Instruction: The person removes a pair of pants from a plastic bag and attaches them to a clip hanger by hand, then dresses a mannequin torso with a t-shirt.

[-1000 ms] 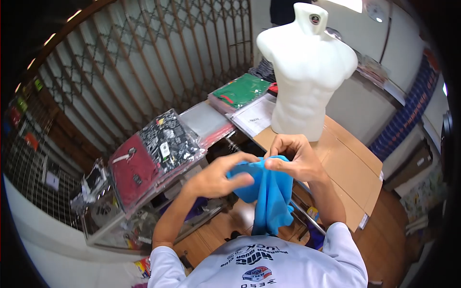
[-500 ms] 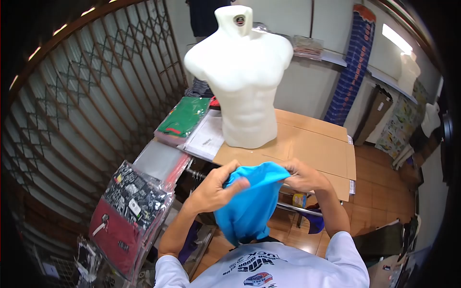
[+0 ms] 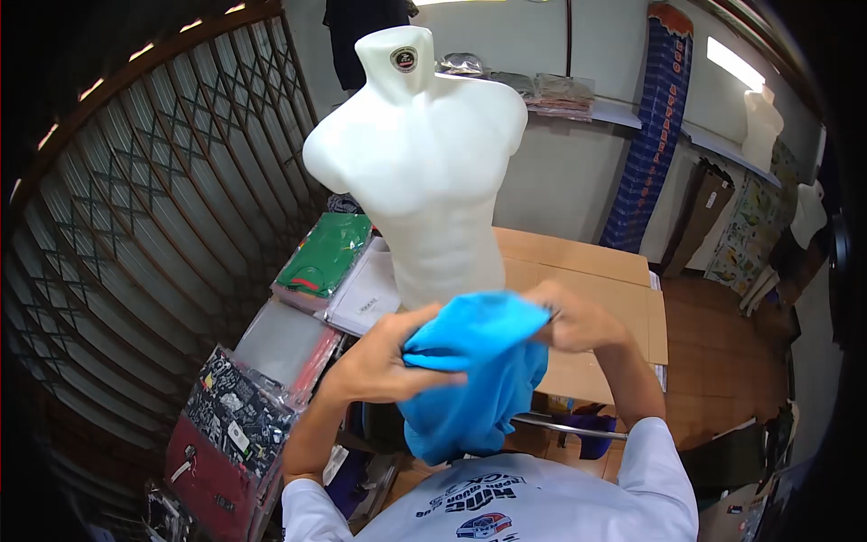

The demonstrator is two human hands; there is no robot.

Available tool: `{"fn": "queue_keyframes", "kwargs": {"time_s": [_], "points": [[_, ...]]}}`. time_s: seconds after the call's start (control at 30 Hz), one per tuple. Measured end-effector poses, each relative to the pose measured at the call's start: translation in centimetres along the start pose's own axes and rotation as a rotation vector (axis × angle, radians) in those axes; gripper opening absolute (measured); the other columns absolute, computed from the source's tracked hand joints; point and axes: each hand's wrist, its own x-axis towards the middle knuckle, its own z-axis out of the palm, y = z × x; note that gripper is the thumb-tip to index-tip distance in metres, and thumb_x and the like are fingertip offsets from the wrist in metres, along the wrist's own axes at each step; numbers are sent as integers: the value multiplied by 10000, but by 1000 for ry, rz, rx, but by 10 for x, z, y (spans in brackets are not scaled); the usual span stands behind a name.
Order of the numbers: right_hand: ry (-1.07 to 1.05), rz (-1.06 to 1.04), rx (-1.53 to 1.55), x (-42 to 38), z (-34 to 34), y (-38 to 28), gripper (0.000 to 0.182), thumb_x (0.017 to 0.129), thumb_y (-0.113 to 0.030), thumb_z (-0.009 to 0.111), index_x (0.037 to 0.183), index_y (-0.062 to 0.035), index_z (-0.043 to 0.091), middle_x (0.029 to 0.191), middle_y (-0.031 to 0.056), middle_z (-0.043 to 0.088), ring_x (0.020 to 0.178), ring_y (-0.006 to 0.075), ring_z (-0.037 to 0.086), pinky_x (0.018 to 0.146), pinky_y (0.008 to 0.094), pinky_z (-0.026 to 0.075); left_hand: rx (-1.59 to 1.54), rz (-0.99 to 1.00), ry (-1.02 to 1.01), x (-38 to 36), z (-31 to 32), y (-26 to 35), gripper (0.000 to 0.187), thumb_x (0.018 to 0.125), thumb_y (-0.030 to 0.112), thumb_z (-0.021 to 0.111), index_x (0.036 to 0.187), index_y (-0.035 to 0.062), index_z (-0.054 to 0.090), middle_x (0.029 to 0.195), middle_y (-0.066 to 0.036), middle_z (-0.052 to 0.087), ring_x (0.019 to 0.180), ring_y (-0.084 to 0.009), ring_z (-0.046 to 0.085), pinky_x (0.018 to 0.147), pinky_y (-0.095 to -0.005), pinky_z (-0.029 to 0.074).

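Observation:
A bright blue shirt (image 3: 488,379) hangs bunched between my two hands, in front of my chest. My left hand (image 3: 384,361) grips its left side, with the thumb and fingers closed on a fold. On the opposite side, my right hand (image 3: 578,318) pinches the upper edge and pulls it taut; those fingers are somewhat blurred. Just beyond the cloth, a white torso mannequin (image 3: 424,181) stands upright on the table, bare of clothing. The raised shirt covers the mannequin's base from view.
Brown cardboard (image 3: 587,271) covers the tabletop. Left of the mannequin lie a bagged green shirt (image 3: 325,253) and other packed garments (image 3: 239,425). A folding metal gate (image 3: 153,199) runs along the left. A tall blue roll (image 3: 646,144) leans on the back wall.
My view has shifted, so the mannequin appears lower, larger and further left. Both hands have kept hold of the shirt, its top edge now lifted in front of the mannequin's base.

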Motion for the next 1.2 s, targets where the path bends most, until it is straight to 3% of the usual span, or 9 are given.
{"fn": "queue_keyframes", "kwargs": {"time_s": [0.07,0.2,0.33,0.4,0.47,0.63,0.87,1.07,1.2], "points": [[254,-104,308,1,-22,2,128,913,-69,637,997,7,696,832,33,677,768,105,567,744,275,480,176,-94,-162,12,-4,-2,295,845,160,703,1071,-8,616,846,-144,661,755,-182,605,729,-332,499],[203,-137,165,9,-50,0,167,909,-138,670,1006,-5,692,846,22,672,801,93,579,750,272,479,354,-153,-58,32,-10,-34,155,842,113,670,935,-3,625,776,-178,615,681,-182,594,656,-326,488],[-267,-72,-319,19,-69,24,225,882,-174,702,1006,8,656,852,78,687,780,165,602,744,332,481,119,97,251,61,-22,-13,63,827,15,594,867,-15,632,781,-125,638,692,-143,592,655,-310,483],[-280,63,-313,19,-81,18,160,891,-107,663,993,15,650,909,115,692,828,192,624,793,336,490,4,214,320,77,-18,-9,71,821,-3,576,859,-19,634,782,-105,645,699,-129,588,658,-304,483],[4,-259,-116,14,-100,14,121,896,-34,612,995,18,660,969,99,695,893,169,625,837,322,491,93,338,261,90,-14,-8,80,819,33,642,877,-22,641,806,-78,663,711,-136,595,666,-317,489],[220,-170,145,12,-133,12,214,845,55,572,1027,13,675,995,60,689,925,139,612,863,312,497,562,8,-132,104,-32,-30,231,806,128,713,913,-57,624,687,-195,572,684,-156,593,663,-331,485],[-182,74,-384,38,-150,21,186,825,-161,745,809,-4,646,730,48,652,712,137,594,688,318,482,101,223,253,115,-82,-14,159,819,-45,525,958,-71,599,840,-22,618,803,-92,527,748,-274,473],[329,-105,-8,59,-174,21,129,833,-163,735,868,-44,701,777,31,668,719,120,577,695,294,478,347,56,-191,121,-108,-28,367,814,201,750,1054,-52,635,878,-113,690,724,-189,593,739,-337,518],[93,-63,-301,76,-184,6,226,777,-244,788,810,-50,676,719,12,626,703,128,567,696,299,477,533,-113,-185,133,-142,-29,229,853,171,710,939,-32,647,861,-150,693,697,-224,587,699,-384,506]]}}
